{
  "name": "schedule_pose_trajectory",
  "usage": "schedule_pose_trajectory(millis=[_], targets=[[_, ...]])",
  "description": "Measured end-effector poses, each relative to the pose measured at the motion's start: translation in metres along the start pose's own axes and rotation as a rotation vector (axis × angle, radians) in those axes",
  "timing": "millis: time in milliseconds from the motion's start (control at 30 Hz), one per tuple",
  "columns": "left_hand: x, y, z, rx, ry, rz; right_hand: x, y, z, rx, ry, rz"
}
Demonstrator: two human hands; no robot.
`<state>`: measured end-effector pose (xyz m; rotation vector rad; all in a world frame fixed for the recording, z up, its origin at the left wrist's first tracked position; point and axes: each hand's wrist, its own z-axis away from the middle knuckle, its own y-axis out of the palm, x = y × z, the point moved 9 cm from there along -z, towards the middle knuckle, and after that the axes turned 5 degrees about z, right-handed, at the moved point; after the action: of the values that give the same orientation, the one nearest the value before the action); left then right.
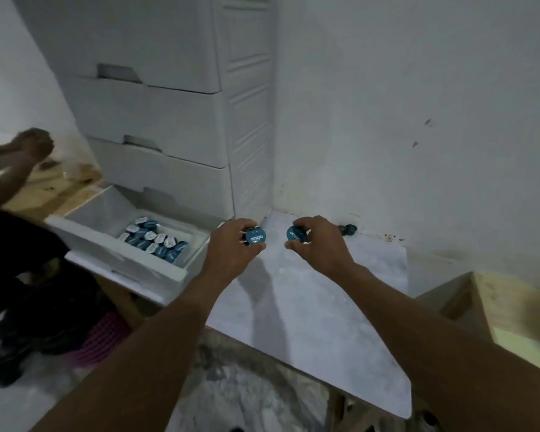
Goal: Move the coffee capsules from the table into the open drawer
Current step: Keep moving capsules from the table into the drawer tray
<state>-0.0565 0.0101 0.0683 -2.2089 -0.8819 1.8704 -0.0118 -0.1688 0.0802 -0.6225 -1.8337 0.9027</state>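
Note:
My left hand (231, 247) grips a blue coffee capsule (256, 239) with its printed lid facing me, above the table's far left corner. My right hand (317, 244) grips a second blue capsule (296, 234) a short way to the right. One more dark capsule (347, 229) lies on the pale marble table (309, 307) against the wall. The open white drawer (106, 244), lowest of a drawer unit, sits to the left of the table and holds several blue capsules (155, 240).
A white plastic drawer unit (169, 120) stands in the corner with its upper drawers closed. Another person in dark clothes (19, 244) is at the far left with an arm raised. A pink basket (100, 338) sits on the floor. A wooden piece (496, 307) lies right of the table.

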Motion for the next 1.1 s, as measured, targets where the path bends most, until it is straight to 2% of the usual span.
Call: schedule_pose_trajectory(millis=[200, 400, 600, 933, 1100], targets=[[0.022, -0.079, 0.016, -0.088, 0.019, -0.177, 0.079, 0.046, -0.006, 0.061, -0.130, -0.008], [0.060, -0.153, 0.007, -0.117, -0.003, -0.213, 0.153, 0.095, -0.026, 0.066, -0.187, -0.006], [0.101, -0.217, -0.026, -0.053, 0.013, -0.237, 0.212, 0.151, -0.057, 0.043, -0.154, 0.019], [0.143, -0.268, -0.085, 0.086, 0.053, -0.247, 0.240, 0.220, -0.105, 0.063, -0.054, 0.112], [0.176, -0.273, -0.136, 0.125, 0.021, -0.275, 0.234, 0.249, -0.147, 0.080, -0.026, 0.076]])
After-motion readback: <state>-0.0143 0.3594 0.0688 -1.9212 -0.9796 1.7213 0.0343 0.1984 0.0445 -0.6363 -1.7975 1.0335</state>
